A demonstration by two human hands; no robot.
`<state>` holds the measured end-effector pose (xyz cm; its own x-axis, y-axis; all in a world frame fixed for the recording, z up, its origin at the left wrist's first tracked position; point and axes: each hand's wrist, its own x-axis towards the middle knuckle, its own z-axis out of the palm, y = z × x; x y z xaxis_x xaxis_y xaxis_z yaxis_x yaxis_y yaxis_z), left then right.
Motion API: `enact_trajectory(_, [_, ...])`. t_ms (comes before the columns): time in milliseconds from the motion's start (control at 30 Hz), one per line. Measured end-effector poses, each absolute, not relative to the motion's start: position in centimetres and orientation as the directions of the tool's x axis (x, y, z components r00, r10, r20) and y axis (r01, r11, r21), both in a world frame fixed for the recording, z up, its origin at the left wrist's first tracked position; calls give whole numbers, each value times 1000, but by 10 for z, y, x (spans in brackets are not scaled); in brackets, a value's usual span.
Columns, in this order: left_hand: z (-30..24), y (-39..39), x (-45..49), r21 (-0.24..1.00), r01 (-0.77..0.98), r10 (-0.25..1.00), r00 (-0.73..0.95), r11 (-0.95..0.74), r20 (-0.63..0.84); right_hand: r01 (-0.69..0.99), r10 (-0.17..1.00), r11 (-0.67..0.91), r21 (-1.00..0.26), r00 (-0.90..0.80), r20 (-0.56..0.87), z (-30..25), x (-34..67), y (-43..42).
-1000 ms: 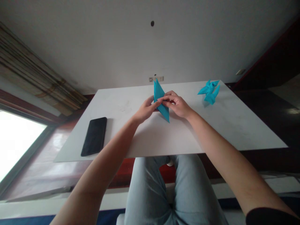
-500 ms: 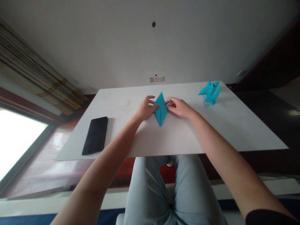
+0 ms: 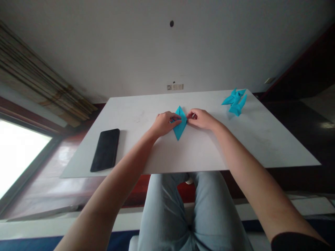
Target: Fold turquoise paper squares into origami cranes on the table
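As my left hand [image 3: 167, 122] and right hand [image 3: 201, 119], each with fingers nearly closed, grips unclear to me, touch the turquoise folded-paper diamond [image 3: 179, 131] midway along the white rectangular bench [image 3: 178, 157], I'd align edges before creasing.

2 bare arms [image 3: 133, 160] forward, left hand [image 3: 164, 124] palm-down, right hand [image 3: 201, 119] half-curled

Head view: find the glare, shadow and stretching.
In the head view, glare washes out the white window pane, not the blue diamond-shaped folded paper; same view, soft shadow beside the black rectangular phone; same view, the bare right forearm looks stretched.
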<state>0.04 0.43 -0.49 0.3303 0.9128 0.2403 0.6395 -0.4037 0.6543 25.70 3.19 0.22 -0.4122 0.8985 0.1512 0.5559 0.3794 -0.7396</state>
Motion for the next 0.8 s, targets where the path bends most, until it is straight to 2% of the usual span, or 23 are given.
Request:
enact_trajectory(167, [-8, 6, -4, 621, 643, 893, 362, -447, 267, 499, 880, 404, -767, -440, 177, 0, 256, 33])
enact_trajectory(367, [-3, 4, -2, 612, 658, 894, 386, -440, 228, 449, 811, 536, -715, -509, 288, -9, 254, 36])
enact_trajectory(600, [-2, 5, -7, 679, 611, 912, 316, -407, 262, 423, 753, 613, -667, -569, 331, -11, 253, 36])
enact_trajectory(800, [3, 4, -15, 571, 774, 961, 187, -273, 206, 483, 742, 636, -602, -598, 303, -3, 253, 26])
